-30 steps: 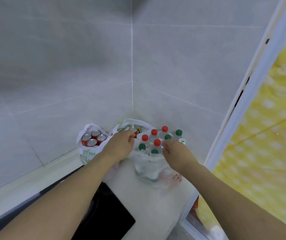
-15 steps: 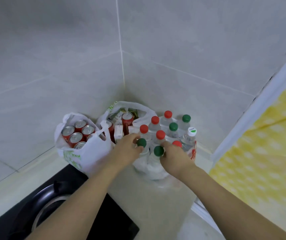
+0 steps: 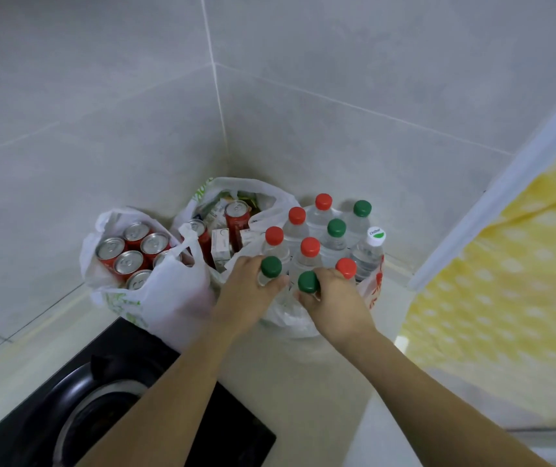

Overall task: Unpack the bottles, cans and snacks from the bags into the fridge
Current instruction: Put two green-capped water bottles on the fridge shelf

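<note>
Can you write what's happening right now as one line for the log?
left hand: grips green-capped bottle | right hand: grips second green-capped bottle | both bottles in bag | stage: picking bottles, none lifted out

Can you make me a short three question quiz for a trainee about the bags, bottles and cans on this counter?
1. True or false: each hand grips a green-capped bottle.
2. How many bottle caps are white? A) none B) one C) three
3. Which bag holds only red cans?

Key
1. True: the left hand grips one green-capped bottle, the right hand another.
2. B: one white-capped bottle.
3. The left bag, with red cans, beside the stove.
</note>
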